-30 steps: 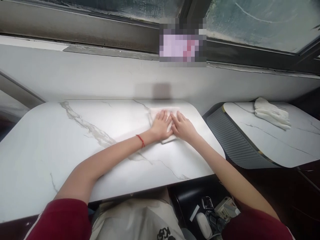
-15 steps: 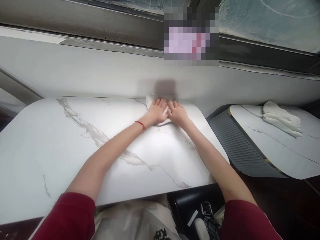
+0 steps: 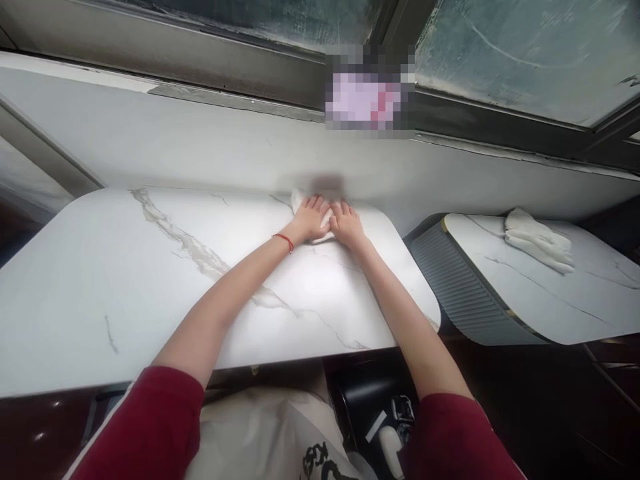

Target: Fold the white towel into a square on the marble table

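A white cloth [image 3: 297, 199] lies at the far edge of a white marbled table [image 3: 165, 300], close to the wall. My left hand [image 3: 312, 217], with a red string bracelet on its wrist, rests flat on the cloth with its fingers spread. Beside it, my right hand [image 3: 346, 224] presses on the cloth's right part, fingers also spread and pointing toward the wall. The two hands nearly meet at the thumbs, and they cover most of the cloth.
A second marbled table [image 3: 540, 293] with a ribbed grey side stands at the right, bearing another whitish cloth [image 3: 537, 241]. Behind the tables rise a pale wall [image 3: 210, 143] and window frames. A black seat [image 3: 365, 387] holding small items is below the front edge.
The view has shifted slightly, so the tables and the window sit differently in the picture. Both hands remain on the cloth at the far edge, with hardly any change in pose.
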`<state>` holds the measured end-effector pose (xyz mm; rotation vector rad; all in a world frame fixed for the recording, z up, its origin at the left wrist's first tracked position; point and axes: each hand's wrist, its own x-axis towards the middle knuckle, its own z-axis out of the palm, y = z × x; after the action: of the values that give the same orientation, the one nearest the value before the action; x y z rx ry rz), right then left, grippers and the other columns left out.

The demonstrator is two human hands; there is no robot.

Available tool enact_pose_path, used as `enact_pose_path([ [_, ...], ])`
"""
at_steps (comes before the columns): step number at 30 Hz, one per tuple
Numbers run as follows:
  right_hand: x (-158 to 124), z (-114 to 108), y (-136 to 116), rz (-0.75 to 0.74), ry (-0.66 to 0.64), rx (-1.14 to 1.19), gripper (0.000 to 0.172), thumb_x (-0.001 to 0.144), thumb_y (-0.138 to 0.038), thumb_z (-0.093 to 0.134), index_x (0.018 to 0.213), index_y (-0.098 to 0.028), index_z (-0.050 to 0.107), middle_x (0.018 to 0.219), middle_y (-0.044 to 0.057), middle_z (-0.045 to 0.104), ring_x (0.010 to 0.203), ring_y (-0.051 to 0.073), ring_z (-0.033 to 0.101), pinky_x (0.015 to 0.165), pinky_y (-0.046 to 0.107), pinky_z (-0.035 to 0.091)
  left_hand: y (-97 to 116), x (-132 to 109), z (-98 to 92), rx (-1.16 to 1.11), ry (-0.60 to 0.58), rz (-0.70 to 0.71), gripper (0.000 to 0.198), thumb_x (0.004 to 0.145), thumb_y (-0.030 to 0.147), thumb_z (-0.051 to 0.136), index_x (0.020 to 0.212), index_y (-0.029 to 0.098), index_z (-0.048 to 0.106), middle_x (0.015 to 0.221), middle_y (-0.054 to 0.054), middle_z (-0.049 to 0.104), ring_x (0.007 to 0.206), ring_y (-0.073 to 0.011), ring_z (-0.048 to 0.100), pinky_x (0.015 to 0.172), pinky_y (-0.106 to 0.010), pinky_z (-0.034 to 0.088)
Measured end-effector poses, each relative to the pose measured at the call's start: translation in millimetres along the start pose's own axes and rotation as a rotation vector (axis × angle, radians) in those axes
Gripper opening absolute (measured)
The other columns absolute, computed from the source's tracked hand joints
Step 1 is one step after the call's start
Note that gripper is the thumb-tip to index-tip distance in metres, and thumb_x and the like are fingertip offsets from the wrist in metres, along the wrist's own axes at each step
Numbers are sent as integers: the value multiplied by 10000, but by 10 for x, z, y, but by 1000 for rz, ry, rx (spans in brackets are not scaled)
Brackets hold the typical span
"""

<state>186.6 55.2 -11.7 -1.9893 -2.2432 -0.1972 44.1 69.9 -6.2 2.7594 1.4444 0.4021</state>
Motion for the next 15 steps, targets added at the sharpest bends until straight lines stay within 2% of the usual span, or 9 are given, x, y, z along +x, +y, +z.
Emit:
enact_pose_path([
  [4,-256,-65,-79,-42,-9,-22,615,972,-231,310,1559,-76,408,1588,267,396,1364,379,432,1044,494,414,50,-255,-50,27,-23,57,668,970,378,472,1541,36,417,1616,-253,378,1514,-381,335,1234,-492,223],
  [9,-823,-220,-214,-110,-11,-110,573,952,-262,367,1472,-45,473,1484,319,475,1181,392,526,911,471,456,152,-753,-105,6,10,180,660,963,437,509,1504,63,459,1568,-255,443,1492,-388,367,1214,-514,270],
  [12,-1245,-315,-317,-140,1,-144,558,938,-269,397,1437,-47,512,1379,309,552,1074,374,563,851,450,461,262,-1107,-229,12,36,272,621,958,464,518,1448,83,518,1494,-240,517,1422,-381,448,1199,-513,303],
  [15,-1668,-381,-432,-178,44,-158,534,942,-270,414,1416,-65,549,1276,274,605,1054,361,576,850,447,470,412,-1464,-433,58,-23,351,627,938,512,544,1401,89,560,1429,-230,566,1372,-386,487,1169,-504,343],
])
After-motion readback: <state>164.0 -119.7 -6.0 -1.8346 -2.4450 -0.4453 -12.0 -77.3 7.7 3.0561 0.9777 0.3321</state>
